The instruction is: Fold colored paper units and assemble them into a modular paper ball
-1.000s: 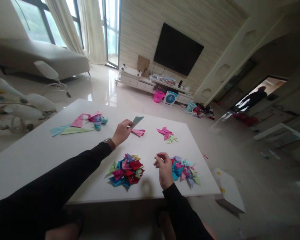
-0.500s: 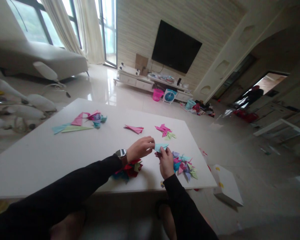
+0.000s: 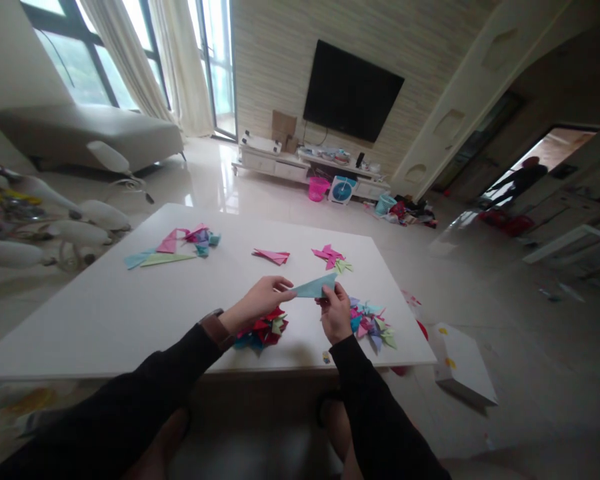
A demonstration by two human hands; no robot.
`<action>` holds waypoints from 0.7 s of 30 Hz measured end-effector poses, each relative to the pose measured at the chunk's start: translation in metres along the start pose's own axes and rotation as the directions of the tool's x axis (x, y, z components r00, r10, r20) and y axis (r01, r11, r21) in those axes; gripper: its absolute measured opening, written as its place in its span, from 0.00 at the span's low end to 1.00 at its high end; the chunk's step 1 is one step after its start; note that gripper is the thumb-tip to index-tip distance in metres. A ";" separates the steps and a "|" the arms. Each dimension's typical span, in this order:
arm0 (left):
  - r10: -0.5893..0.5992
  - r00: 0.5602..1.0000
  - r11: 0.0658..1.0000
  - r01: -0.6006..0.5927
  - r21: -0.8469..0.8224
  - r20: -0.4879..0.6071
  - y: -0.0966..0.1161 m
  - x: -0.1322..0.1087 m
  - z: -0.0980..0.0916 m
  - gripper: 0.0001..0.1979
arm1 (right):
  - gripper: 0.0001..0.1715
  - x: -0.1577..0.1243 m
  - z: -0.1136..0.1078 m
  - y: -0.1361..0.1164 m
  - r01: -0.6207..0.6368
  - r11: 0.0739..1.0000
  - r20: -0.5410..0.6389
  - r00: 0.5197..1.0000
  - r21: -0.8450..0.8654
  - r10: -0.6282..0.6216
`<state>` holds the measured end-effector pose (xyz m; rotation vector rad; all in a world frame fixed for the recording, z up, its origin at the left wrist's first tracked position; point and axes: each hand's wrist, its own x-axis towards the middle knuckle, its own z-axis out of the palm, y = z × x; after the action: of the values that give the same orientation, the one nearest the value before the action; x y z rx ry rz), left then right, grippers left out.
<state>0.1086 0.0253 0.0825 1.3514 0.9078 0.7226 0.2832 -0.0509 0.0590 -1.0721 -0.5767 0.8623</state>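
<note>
A light blue folded paper [image 3: 314, 287], long and pointed at its left end, is stretched between my hands above the table. My left hand [image 3: 261, 301] pinches its narrow tip between thumb and fingers. The wide end is gripped by my right hand [image 3: 337, 313], thumb on top. Under my left wrist lies a pile of red, teal and green folded papers [image 3: 266, 330], partly covered by the hand. To the right of my right hand sits a pile of mixed-colour folded papers [image 3: 373, 325]. Beyond the hands are pink folded strips [image 3: 273, 256] and a pink folded piece [image 3: 329, 255].
The white table [image 3: 180, 320] carries more folded papers [image 3: 180, 243] at its far left. A white box [image 3: 464, 363] stands on the floor to the right. White chairs [image 3: 80, 233] are at the left. Far off, a person [image 3: 523, 179] is by a doorway.
My left hand has moved left and down a little, and its fingers have straightened. The blue paper now shows its full pointed length between my hands. The camera view has shifted slightly.
</note>
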 end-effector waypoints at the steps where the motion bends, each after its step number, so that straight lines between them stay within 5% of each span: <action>1: -0.021 0.999 1.000 0.021 -0.018 0.029 0.000 -0.007 0.002 0.12 | 0.16 -0.001 -0.001 -0.003 -0.004 1.000 0.008 1.000 0.013 0.004; 8: -0.091 0.994 0.981 0.099 -0.167 0.055 -0.023 -0.024 0.006 0.20 | 0.16 -0.001 -0.001 -0.006 -0.002 0.999 -0.013 1.000 0.040 0.002; 15: -0.109 0.985 0.987 0.124 -0.107 0.133 -0.033 -0.020 -0.008 0.25 | 0.16 -0.001 -0.002 0.002 -0.010 0.999 0.021 1.000 -0.042 0.011; 21: -0.095 0.995 0.969 0.090 -0.230 -0.011 -0.034 -0.018 -0.015 0.23 | 0.16 -0.002 0.001 0.006 0.019 0.997 0.025 1.000 -0.076 -0.017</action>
<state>0.0841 0.0131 0.0510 1.0917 0.8704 0.7476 0.2798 -0.0507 0.0541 -1.1257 -0.6432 0.8443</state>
